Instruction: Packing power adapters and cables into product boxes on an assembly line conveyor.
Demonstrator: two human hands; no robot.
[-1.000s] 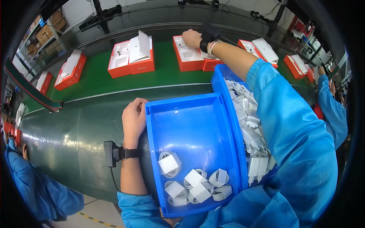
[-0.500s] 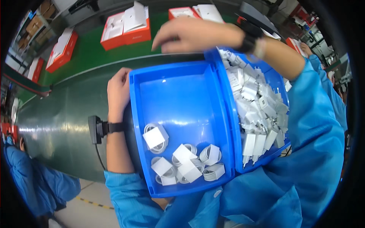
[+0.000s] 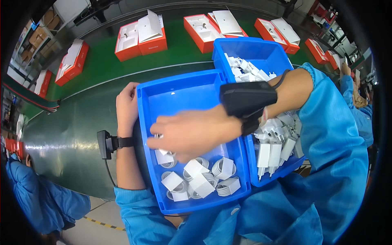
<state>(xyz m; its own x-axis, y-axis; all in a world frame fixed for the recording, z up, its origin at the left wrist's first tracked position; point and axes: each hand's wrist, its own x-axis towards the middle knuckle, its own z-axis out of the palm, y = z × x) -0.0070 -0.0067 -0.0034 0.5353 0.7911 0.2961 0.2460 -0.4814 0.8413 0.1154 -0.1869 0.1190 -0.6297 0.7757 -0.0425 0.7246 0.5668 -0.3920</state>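
A blue bin [image 3: 183,207] in front of me holds several coiled white cables [image 3: 202,179], each with a white paper band. My left hand [image 3: 127,104] is at this bin's left side near the far corner, fingers curled against the rim. My right hand [image 3: 192,132] reaches over the bin from the right, somewhat blurred. Its fingers close around the upper-left coiled cable [image 3: 166,162], mostly covered by the hand; a bit of white shows between the fingertips. Beneath my right forearm is a second blue bin [image 3: 261,45] with many white plug adapters [image 3: 269,153].
Beyond the bins, a green conveyor belt [image 3: 96,67] carries several open red-and-white boxes [image 3: 153,45]. The dark green tabletop [image 3: 73,134] extends left. People in blue sleeves sit at the left [image 3: 36,196] and far right [image 3: 349,98].
My right hand has come back from near the boxes down into the cable bin, onto the upper-left coil. The boxes on the belt appear shifted right. My left hand stays at the bin's side.
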